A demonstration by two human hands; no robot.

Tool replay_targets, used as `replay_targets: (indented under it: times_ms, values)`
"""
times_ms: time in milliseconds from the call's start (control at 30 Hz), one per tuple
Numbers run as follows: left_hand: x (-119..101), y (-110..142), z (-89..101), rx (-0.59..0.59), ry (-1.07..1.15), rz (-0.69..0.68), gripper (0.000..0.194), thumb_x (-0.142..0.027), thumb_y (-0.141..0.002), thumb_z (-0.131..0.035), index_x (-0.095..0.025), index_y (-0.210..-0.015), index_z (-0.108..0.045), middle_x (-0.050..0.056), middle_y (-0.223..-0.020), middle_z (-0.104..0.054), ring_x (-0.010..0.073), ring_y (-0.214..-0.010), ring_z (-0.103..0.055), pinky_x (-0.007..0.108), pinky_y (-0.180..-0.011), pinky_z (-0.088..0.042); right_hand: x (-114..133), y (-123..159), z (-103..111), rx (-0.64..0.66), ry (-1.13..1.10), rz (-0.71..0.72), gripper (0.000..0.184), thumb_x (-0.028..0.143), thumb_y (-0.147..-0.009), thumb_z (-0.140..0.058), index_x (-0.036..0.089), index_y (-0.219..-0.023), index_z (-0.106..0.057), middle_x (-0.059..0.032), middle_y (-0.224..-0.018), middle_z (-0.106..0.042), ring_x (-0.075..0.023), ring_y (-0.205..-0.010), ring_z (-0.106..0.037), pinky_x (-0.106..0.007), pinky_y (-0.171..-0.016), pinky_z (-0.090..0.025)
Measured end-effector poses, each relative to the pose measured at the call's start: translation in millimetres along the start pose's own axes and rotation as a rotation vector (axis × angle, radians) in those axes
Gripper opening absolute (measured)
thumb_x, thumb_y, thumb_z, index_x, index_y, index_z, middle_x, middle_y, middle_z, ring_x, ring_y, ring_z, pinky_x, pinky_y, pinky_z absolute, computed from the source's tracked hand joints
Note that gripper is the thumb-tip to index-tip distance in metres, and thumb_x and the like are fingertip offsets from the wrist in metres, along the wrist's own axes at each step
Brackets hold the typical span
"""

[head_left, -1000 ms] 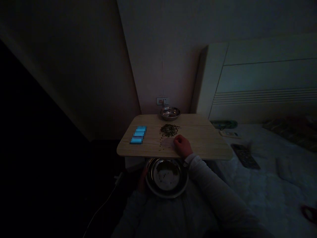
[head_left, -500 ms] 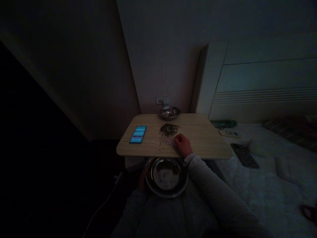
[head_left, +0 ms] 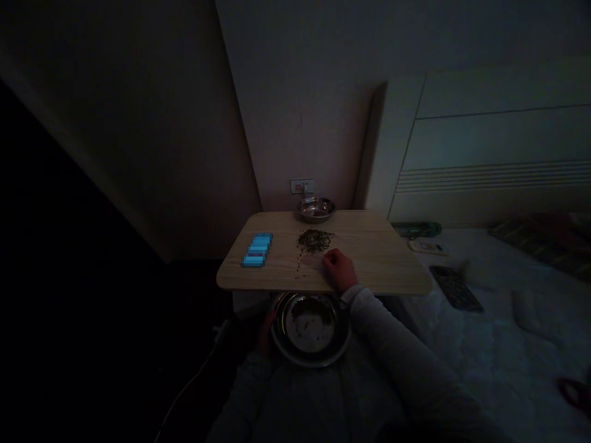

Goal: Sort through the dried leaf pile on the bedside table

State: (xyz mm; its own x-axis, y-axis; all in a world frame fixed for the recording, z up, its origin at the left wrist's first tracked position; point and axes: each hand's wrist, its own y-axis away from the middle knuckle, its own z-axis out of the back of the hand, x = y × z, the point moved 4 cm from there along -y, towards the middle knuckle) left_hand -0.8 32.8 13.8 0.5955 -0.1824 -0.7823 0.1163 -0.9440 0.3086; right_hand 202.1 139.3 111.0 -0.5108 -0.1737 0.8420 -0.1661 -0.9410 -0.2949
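Note:
My left hand grips the left rim of a wide, shiny metal basin, which sits over my lap just below the table edge. A few dark bits lie in its bottom. My right hand rests near the front of the wooden table, its fingers pinched at the right end of a thin, see-through flat piece. Just beyond that piece is a loose heap of small dark grains, with several strays to its left. Dim light blurs the fingers of both hands.
A smaller metal bowl stands at the table's back edge, below a wall socket. To the left lies a phone with a lit screen. At right, a bed holds a dark patterned flat object and a pale remote-like object.

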Motion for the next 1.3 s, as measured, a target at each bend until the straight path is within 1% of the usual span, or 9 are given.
replay_targets:
  times_ms: [133,267,400,533,667,767,867,1033,1300]
  values:
    - [0,-2,3.2,-0.046,-0.009,0.004,0.028,-0.042,-0.056,-0.074,-0.02,-0.073,-0.074,0.009,-0.098,-0.075,0.0351,-0.131,-0.04,0.046,-0.113,-0.024,-3,-1,1,-0.061,-0.006,0.006,0.006,0.025,-0.068,-0.05,0.021,-0.064,-0.05,0.0021,-0.055,-0.053,-0.012,-0.054,-0.046,-0.024,-0.053,-0.031]
    - [-3,1,4.3,-0.074,-0.034,-0.051,0.022,-0.036,-0.058,-0.074,-0.021,-0.074,-0.074,0.007,-0.099,-0.075,0.0327,-0.13,-0.042,0.044,-0.113,-0.024,-3,0,2,-0.056,-0.035,0.004,0.007,0.027,-0.067,-0.05,0.021,-0.064,-0.05,0.0016,-0.056,-0.054,-0.0129,-0.056,-0.048,-0.025,-0.054,-0.033]
    - [-2,3,3.5,-0.039,-0.03,-0.036,0.025,-0.04,-0.058,-0.074,-0.02,-0.073,-0.074,0.008,-0.1,-0.075,0.0337,-0.128,-0.045,0.045,-0.112,-0.024,0,0,1,-0.005,-0.029,-0.004,0.007,0.026,-0.069,-0.049,0.021,-0.065,-0.051,0.0016,-0.057,-0.054,-0.0126,-0.056,-0.048,-0.024,-0.054,-0.034]
    - [-2,2,2.8,-0.027,-0.038,-0.047,0.025,-0.042,-0.056,-0.075,-0.021,-0.071,-0.074,0.007,-0.098,-0.076,0.0341,-0.13,-0.042,0.043,-0.113,-0.024,0,0,0,0.033,-0.014,0.018,0.007,0.025,-0.069,-0.049,0.02,-0.067,-0.053,0.0021,-0.058,-0.054,-0.012,-0.056,-0.048,-0.024,-0.054,-0.033]
    - [1,-4,1.9,0.03,0.003,-0.055,0.033,-0.044,-0.057,-0.074,-0.02,-0.081,-0.075,0.008,-0.106,-0.073,0.0333,-0.13,-0.042,0.044,-0.114,-0.021,-2,0,-2,0.023,-0.01,0.028,0.008,0.027,-0.07,-0.049,0.02,-0.067,-0.053,0.0026,-0.056,-0.053,-0.0118,-0.056,-0.047,-0.024,-0.054,-0.032]
    - [3,-8,6.5,-0.002,0.003,-0.045,0.033,-0.042,-0.056,-0.076,-0.019,-0.079,-0.074,0.008,-0.103,-0.074,0.0339,-0.13,-0.042,0.046,-0.113,-0.022,-2,0,-2,0.013,-0.002,0.015,0.007,0.026,-0.07,-0.05,0.021,-0.066,-0.053,0.0018,-0.057,-0.054,-0.0125,-0.056,-0.047,-0.025,-0.055,-0.033]
    - [3,-8,9.1,-0.02,-0.024,-0.077,0.034,-0.043,-0.054,-0.077,-0.019,-0.078,-0.074,0.008,-0.105,-0.073,0.0343,-0.13,-0.041,0.044,-0.113,-0.021,-1,0,0,0.015,0.009,-0.015,0.006,0.025,-0.069,-0.05,0.02,-0.066,-0.053,0.0009,-0.058,-0.055,-0.0135,-0.057,-0.048,-0.026,-0.056,-0.033]
    - [1,0,3.6,-0.038,-0.027,-0.025,0.032,-0.044,-0.054,-0.076,-0.02,-0.074,-0.074,0.009,-0.101,-0.075,0.0356,-0.128,-0.044,0.046,-0.112,-0.023,4,1,3,0.051,-0.023,-0.016,0.007,0.026,-0.067,-0.049,0.02,-0.064,-0.051,0.0013,-0.058,-0.054,-0.0134,-0.058,-0.048,-0.025,-0.057,-0.034]
    - [-11,12,-13.2,-0.004,-0.017,-0.033,0.029,-0.041,-0.055,-0.075,-0.02,-0.075,-0.075,0.009,-0.1,-0.075,0.0343,-0.123,-0.05,0.044,-0.11,-0.029,4,2,1,0.088,-0.011,0.015,0.008,0.026,-0.067,-0.049,0.02,-0.064,-0.053,0.0018,-0.058,-0.053,-0.0126,-0.057,-0.047,-0.025,-0.057,-0.033]
